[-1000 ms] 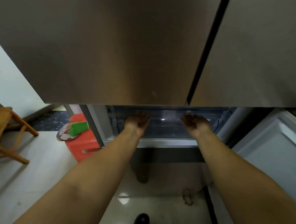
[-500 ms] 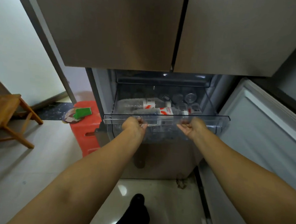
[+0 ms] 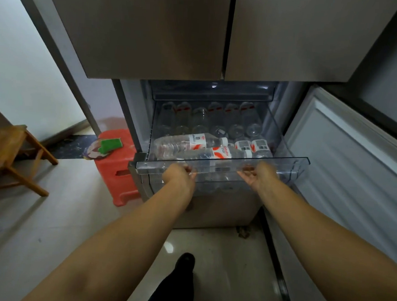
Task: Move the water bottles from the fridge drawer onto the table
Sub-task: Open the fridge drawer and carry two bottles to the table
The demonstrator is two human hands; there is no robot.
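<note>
Room: you stand on a pale tiled floor (image 3: 49, 222) before a fridge (image 3: 176, 32); its two upper doors are closed.
Around: a red plastic stool (image 3: 119, 168) stands at the left of the fridge, with a green sponge (image 3: 110, 144) on top; a wooden chair (image 3: 9, 152) is farther left.
In the way: the open lower door (image 3: 354, 171) stands just beside your right arm.
Container: the clear fridge drawer (image 3: 296, 164) is pulled out.
Contents: the water bottles (image 3: 193, 145) lie on their sides in the drawer, some more behind them.
Left hand (image 3: 178, 173): your fingers curl over the front rim of the drawer.
Right hand (image 3: 258, 175): palm turned inward at the same rim; the fingers are blurred, so I cannot tell if they hold it.
</note>
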